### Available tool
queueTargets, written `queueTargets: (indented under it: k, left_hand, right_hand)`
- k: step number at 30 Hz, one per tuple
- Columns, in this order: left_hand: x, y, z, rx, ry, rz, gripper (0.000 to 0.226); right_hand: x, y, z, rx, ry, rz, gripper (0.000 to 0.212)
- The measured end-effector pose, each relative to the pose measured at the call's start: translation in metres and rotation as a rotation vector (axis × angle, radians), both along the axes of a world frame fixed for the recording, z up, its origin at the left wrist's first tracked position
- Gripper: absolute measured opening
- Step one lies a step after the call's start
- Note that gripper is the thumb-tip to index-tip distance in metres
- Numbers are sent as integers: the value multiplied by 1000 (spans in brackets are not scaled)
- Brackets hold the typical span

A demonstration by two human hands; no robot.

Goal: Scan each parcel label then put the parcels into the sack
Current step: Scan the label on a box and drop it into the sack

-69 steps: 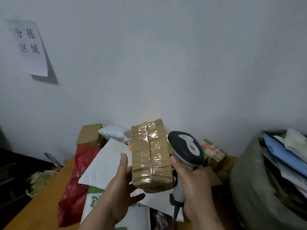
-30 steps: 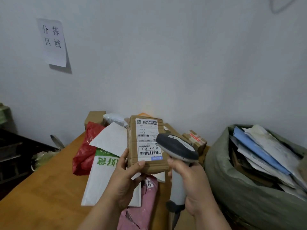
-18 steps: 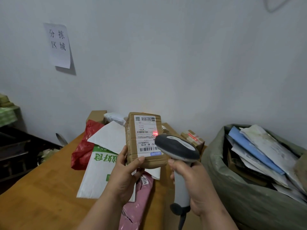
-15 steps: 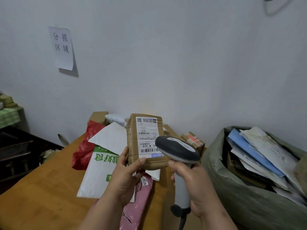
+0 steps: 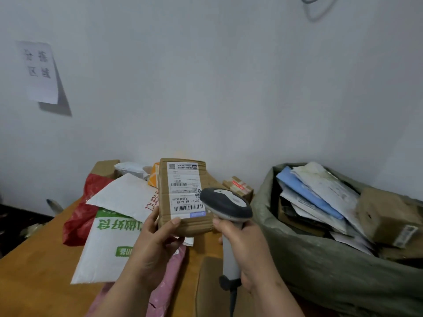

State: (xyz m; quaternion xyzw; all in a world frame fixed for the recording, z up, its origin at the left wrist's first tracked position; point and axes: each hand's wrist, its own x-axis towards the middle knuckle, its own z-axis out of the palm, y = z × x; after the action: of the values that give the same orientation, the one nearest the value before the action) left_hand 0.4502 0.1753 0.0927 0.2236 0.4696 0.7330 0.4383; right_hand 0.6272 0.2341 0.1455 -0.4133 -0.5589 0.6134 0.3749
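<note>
My left hand [image 5: 153, 245] grips a brown cardboard parcel [image 5: 164, 202] by its lower end and holds it upright above the table, its white label [image 5: 185, 191] facing me. In my right hand [image 5: 247, 250] is a grey and white barcode scanner [image 5: 225, 205], held by the handle with its head just right of the label's lower barcode. A grey-green sack [image 5: 320, 268] stands to the right, stuffed with envelopes and boxes.
On the wooden table [image 5: 34, 273] lie a white bag with green print [image 5: 107, 243], a white mailer [image 5: 123, 195], a red bag [image 5: 80, 216], a pink bag [image 5: 167, 282] and small boxes [image 5: 238, 186] by the wall. A paper sign [image 5: 40, 72] hangs on the wall.
The parcel was turned from its taped side to its label side. A red scan light showed briefly on the label and is gone now. The view shifted slightly right.
</note>
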Motion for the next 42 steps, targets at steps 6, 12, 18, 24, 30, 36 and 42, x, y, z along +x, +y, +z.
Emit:
queueTargets:
  k: [6, 12, 18, 24, 30, 36, 42]
  left_hand:
    - [20, 32, -1, -45, 40, -118, 76]
    - [54, 71, 0, -83, 118, -252, 90]
    - [108, 95, 8, -98, 216, -352, 105]
    - [159, 132, 28, -118, 390, -308, 106]
    - [215, 173, 34, -144, 990, -199, 96]
    - [255, 186, 35, 10, 1428, -337, 93]
    - [265, 199, 42, -368, 1471, -1004, 84]
  right_hand:
    - [23, 9, -8, -35, -30, -200, 21]
    - [72, 30, -25, -63, -53, -469, 20]
    - [143, 46, -41, -32, -151, -687, 20]
    - [191, 76, -46, -107, -213, -581, 20]
    - [232, 91, -47, -154, -46, -598, 17]
    - [265, 81, -32, -9, 54, -468, 10]
    - [285, 82, -32, -18, 120, -555, 9]
